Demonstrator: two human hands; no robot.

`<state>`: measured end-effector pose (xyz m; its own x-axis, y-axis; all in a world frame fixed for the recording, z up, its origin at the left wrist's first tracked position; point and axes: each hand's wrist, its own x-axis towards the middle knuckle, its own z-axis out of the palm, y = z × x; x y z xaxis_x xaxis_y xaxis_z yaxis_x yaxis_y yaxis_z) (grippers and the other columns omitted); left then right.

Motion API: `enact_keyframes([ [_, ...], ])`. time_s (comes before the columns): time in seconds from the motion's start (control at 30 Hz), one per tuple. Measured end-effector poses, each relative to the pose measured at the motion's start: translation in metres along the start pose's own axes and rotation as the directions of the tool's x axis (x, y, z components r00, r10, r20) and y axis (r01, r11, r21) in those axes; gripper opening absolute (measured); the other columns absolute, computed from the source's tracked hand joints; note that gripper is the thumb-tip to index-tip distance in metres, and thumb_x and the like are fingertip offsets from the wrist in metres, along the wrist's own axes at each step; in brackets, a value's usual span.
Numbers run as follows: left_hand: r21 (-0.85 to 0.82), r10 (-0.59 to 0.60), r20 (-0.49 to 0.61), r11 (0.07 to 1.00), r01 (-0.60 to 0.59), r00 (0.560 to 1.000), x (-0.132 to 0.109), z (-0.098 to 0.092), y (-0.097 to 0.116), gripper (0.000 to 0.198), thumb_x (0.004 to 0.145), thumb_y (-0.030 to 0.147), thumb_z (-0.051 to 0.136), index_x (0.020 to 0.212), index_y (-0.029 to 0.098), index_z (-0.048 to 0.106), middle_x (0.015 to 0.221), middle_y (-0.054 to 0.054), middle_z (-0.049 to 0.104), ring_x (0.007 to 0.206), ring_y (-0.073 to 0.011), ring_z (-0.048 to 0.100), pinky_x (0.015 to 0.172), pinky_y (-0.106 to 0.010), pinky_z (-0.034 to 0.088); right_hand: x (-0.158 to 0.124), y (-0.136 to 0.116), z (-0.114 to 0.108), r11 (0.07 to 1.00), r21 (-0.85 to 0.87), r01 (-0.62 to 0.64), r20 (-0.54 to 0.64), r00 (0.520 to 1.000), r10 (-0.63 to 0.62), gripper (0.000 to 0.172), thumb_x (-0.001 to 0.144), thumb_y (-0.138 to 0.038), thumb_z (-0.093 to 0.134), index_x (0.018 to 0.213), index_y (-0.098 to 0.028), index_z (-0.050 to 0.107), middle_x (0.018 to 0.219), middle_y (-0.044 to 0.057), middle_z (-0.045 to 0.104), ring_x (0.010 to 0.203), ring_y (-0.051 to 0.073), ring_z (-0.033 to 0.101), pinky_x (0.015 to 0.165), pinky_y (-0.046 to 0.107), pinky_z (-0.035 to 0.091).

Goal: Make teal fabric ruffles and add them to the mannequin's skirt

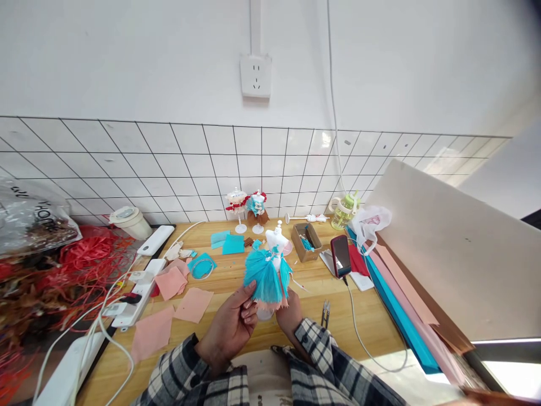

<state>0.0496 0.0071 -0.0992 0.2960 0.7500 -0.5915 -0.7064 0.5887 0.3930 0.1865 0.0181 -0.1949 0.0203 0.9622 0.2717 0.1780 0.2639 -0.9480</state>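
A small white dress form (pixel 274 239) stands upright in front of me on a round base. It wears a turquoise crepe-paper skirt (pixel 265 276) with a jagged pink layer showing below its hem. My left hand (pixel 236 318) pinches the skirt's left edge, thumb on the outside and the other fingers curled. Against the skirt's lower right side is my right hand (pixel 291 313), its fingers hidden behind the paper. Small scissors (pixel 325 313) lie just to the right of that hand.
Two decorated dress forms (pixel 239 208) stand by the tiled wall. Pink paper squares (pixel 193 304) and turquoise sheets (pixel 233 244) lie leftward, near power strips (pixel 141 296) with loose cables. A cardboard box (pixel 306 242), propped phone (pixel 340 256) and paper rolls (pixel 401 304) occupy the right.
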Motion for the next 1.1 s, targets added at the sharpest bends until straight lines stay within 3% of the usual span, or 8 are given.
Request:
enact_keyframes([
  [0.3,0.131,0.160,0.038,0.978,-0.163,0.986,0.007,-0.009,-0.004,0.032,0.061,0.022,0.083,0.073,0.017,0.055,0.049,0.010,0.042,0.038,-0.0008,0.036,0.036,-0.011,0.029,0.000,-0.005,0.000,0.999,-0.018,0.045,0.020,0.999,-0.045,0.026,0.085,-0.034,0.049,0.077,-0.025,0.072,0.079,0.007,0.071,0.077,0.021,0.065,0.072,0.030,0.052],
  [0.47,0.174,0.220,-0.027,0.962,-0.212,0.975,0.008,-0.023,0.001,0.030,0.067,0.031,0.078,0.078,0.017,0.055,0.052,0.010,0.039,0.039,-0.0009,0.033,0.036,-0.012,0.025,0.007,-0.001,-0.010,0.989,-0.145,0.035,-0.080,0.996,-0.047,0.022,0.072,-0.024,0.053,0.052,-0.019,0.060,0.059,0.005,0.062,0.059,0.018,0.055,0.059,0.028,0.044],
  [0.6,0.219,0.314,-0.102,0.933,-0.286,0.944,0.009,-0.035,0.005,0.030,0.068,0.033,0.076,0.082,0.018,0.055,0.054,0.010,0.037,0.042,-0.0027,0.033,0.037,-0.013,0.027,0.012,0.006,-0.015,0.972,-0.235,-0.020,-0.184,0.983,-0.024,0.016,0.065,-0.015,0.052,0.049,-0.018,0.054,0.051,-0.001,0.050,0.050,0.013,0.043,0.050,0.025,0.031],
  [0.7,0.379,0.552,-0.062,0.784,-0.492,0.832,0.007,-0.035,0.011,0.030,0.071,0.039,0.072,0.086,0.019,0.057,0.059,0.008,0.042,0.050,-0.0057,0.040,0.046,-0.016,0.036,0.013,0.006,-0.014,0.967,-0.255,-0.008,-0.177,0.983,-0.038,0.017,0.068,-0.016,0.052,0.050,-0.017,0.055,0.052,-0.002,0.048,0.051,0.012,0.042,0.050,0.024,0.029],
  [0.8,0.623,0.697,0.085,0.520,-0.584,0.712,0.004,-0.029,0.022,0.036,0.074,0.045,0.068,0.099,0.020,0.060,0.073,0.004,0.054,0.065,-0.0108,0.050,0.061,-0.021,0.044,0.012,0.003,-0.011,0.966,-0.258,0.014,-0.162,0.985,-0.057,0.020,0.070,-0.018,0.052,0.051,-0.017,0.055,0.053,-0.001,0.050,0.051,0.012,0.042,0.051,0.023,0.028],
  [0.9,0.773,0.673,0.200,0.338,-0.537,0.712,0.003,-0.022,0.030,0.044,0.071,0.046,0.070,0.106,0.020,0.060,0.090,-0.001,0.062,0.078,-0.0164,0.056,0.071,-0.027,0.046,0.011,0.000,-0.008,0.967,-0.253,0.037,-0.152,0.985,-0.078,0.019,0.070,-0.017,0.050,0.052,-0.017,0.055,0.055,-0.001,0.052,0.053,0.012,0.043,0.052,0.023,0.030],
  [1.0,0.813,0.624,0.204,0.321,-0.485,0.754,0.007,-0.021,0.029,0.040,0.072,0.046,0.068,0.101,0.020,0.062,0.084,-0.002,0.065,0.077,-0.0189,0.059,0.070,-0.029,0.046,0.010,-0.002,-0.007,0.968,-0.244,0.057,-0.144,0.985,-0.094,0.019,0.068,-0.016,0.048,0.051,-0.018,0.054,0.054,0.000,0.052,0.053,0.013,0.045,0.052,0.023,0.031],
  [1.1,0.797,0.646,0.222,0.310,-0.517,0.730,0.013,-0.023,0.025,0.029,0.074,0.045,0.066,0.088,0.020,0.063,0.080,-0.002,0.065,0.078,-0.0193,0.060,0.074,-0.030,0.046,0.009,-0.004,-0.006,0.969,-0.239,0.065,-0.137,0.985,-0.100,0.020,0.068,-0.018,0.047,0.049,-0.018,0.054,0.053,0.000,0.053,0.053,0.013,0.047,0.052,0.024,0.032],
])
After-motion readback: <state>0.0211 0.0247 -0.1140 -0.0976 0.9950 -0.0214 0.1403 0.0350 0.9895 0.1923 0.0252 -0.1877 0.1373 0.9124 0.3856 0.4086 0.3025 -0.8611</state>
